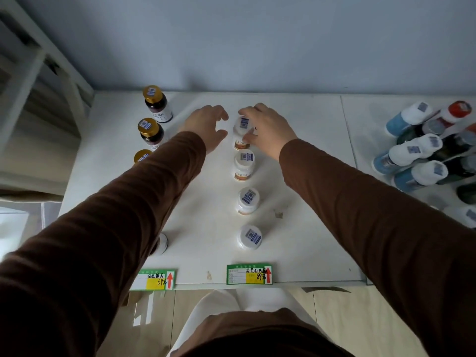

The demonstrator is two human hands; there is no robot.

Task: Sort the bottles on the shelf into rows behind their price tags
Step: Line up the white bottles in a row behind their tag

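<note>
Reaching to the back of the white shelf (296,176), the right hand (268,130) closes its grip on the rearmost white-capped bottle (242,132), which heads a row of four behind the right price tag (249,274). The left hand (206,124) hovers open just beside it. Gold-capped bottles (152,130) line the left row.

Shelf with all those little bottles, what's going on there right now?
A person in brown sleeves is lining up white-capped bottles behind the 89 price tag. The right hand grips the rearmost bottle of that row; the left hand hovers open beside it. Gold-capped bottles stand in the row behind the 69 tag, and blue bottles wait unsorted at right.
</note>
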